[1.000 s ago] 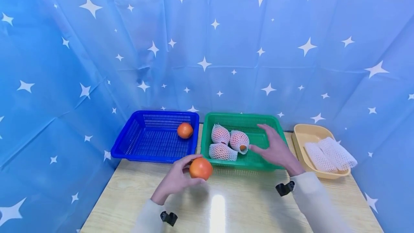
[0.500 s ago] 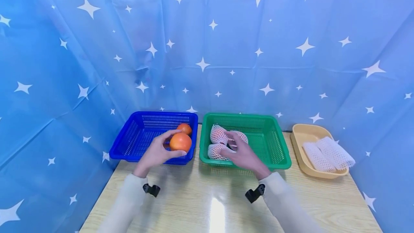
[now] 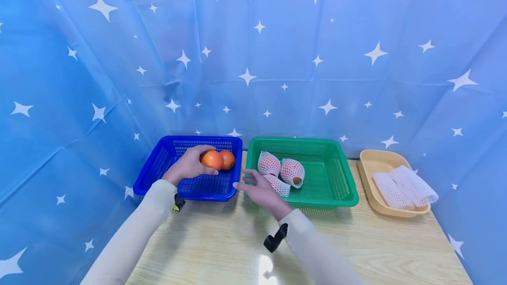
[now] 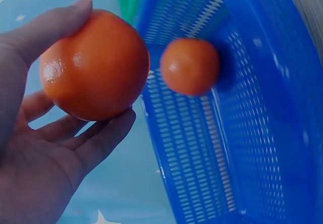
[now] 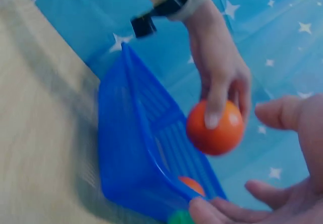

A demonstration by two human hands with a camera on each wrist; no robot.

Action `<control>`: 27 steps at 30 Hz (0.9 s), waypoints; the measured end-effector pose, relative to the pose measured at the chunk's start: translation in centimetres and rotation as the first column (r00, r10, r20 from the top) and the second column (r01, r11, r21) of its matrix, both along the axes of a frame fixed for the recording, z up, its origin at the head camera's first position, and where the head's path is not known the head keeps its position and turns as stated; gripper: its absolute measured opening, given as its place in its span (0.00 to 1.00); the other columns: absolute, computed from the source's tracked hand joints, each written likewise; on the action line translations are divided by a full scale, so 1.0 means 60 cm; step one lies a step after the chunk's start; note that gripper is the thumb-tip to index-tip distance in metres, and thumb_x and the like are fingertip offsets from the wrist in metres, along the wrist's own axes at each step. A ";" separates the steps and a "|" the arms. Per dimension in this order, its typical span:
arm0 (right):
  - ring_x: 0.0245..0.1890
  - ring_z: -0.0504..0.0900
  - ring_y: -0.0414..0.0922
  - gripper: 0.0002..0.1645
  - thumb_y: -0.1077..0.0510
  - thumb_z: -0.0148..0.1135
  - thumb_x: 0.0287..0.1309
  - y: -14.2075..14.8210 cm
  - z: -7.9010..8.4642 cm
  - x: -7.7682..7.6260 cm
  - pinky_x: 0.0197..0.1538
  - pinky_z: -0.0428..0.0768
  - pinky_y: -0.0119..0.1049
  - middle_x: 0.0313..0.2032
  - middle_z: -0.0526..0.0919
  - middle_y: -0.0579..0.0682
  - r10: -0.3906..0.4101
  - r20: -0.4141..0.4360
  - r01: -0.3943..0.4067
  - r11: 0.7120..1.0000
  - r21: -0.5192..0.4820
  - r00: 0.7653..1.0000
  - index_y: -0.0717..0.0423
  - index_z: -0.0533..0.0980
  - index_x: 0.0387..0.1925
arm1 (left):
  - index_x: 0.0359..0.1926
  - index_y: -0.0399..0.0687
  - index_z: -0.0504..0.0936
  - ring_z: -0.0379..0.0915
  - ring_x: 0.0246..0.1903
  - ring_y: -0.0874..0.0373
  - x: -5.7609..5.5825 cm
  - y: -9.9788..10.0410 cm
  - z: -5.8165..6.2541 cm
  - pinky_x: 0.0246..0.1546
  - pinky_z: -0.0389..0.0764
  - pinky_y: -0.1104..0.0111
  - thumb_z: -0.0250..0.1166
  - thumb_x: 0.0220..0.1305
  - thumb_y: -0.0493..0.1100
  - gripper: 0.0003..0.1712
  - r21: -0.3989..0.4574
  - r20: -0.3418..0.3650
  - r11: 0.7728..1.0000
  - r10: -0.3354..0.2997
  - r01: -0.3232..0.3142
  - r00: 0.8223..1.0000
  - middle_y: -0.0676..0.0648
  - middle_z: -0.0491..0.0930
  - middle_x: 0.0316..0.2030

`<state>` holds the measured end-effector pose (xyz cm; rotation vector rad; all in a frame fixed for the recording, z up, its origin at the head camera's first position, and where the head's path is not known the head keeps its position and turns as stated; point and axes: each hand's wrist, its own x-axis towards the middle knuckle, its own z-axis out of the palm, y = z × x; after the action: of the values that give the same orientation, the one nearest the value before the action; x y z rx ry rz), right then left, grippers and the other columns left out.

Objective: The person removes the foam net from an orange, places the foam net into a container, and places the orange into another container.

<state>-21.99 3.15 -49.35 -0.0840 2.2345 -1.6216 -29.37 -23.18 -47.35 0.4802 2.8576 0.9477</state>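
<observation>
My left hand (image 3: pixel 189 162) grips a smooth, round orange (image 4: pixel 96 65) between thumb and fingers, over the blue basket (image 3: pixel 190 195). Inside that basket, at its right end, lies a second orange (image 3: pixel 227 159). In the right wrist view the held orange (image 5: pixel 215 128) hangs above the basket rim. My right hand (image 3: pixel 262 188) has its fingers spread and holds nothing, by the gap between the blue basket and the green basket (image 3: pixel 325 175). Several fruits in white foam nets lie in the green basket, among them one netted fruit (image 3: pixel 292 171) in front of the back wall; my right hand partly hides another.
To the right stands a tan tray (image 3: pixel 370 159) with white foam net sleeves (image 3: pixel 400 188) in it, one hanging over its edge. All three containers stand on a light wooden table (image 3: pixel 356 245). Behind them hangs a blue curtain (image 3: pixel 277 56) with white stars.
My left hand has carried the orange left and back, from in front of the baskets to over the blue one. My right hand has moved left across the green basket, fingers still spread.
</observation>
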 end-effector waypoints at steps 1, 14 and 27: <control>0.70 0.72 0.56 0.46 0.36 0.68 0.61 -0.009 -0.001 -0.001 0.67 0.77 0.54 0.71 0.73 0.57 -0.014 0.007 0.014 1.000 0.011 1.000 0.47 0.64 0.74 | 0.69 0.42 0.73 0.76 0.58 0.43 -0.006 0.000 -0.001 0.60 0.79 0.46 0.82 0.52 0.48 0.45 -0.029 0.002 1.000 -0.011 0.011 1.000 0.39 0.77 0.64; 0.19 0.74 0.44 0.14 0.53 0.68 0.61 -0.105 -0.005 -0.027 0.21 0.69 0.34 0.20 0.74 0.47 -0.010 -0.211 0.094 0.917 0.389 0.977 0.56 0.76 0.26 | 0.70 0.41 0.73 0.77 0.51 0.46 -0.048 0.025 -0.039 0.55 0.83 0.52 0.83 0.49 0.45 0.47 -0.332 0.098 0.937 -0.082 0.110 0.992 0.38 0.79 0.58; 0.20 0.79 0.45 0.06 0.63 0.69 0.58 -0.130 -0.022 -0.053 0.20 0.74 0.35 0.24 0.80 0.51 -0.034 -0.236 0.175 0.773 0.609 0.971 0.58 0.78 0.30 | 0.56 0.46 0.80 0.80 0.43 0.52 -0.066 0.066 -0.071 0.53 0.84 0.56 0.86 0.43 0.46 0.38 -0.476 0.138 0.859 -0.140 0.190 0.980 0.44 0.84 0.47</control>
<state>-25.15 -4.65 -50.66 0.0531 2.8781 -0.8519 -33.32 -19.20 -51.58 0.5861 2.7582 0.1921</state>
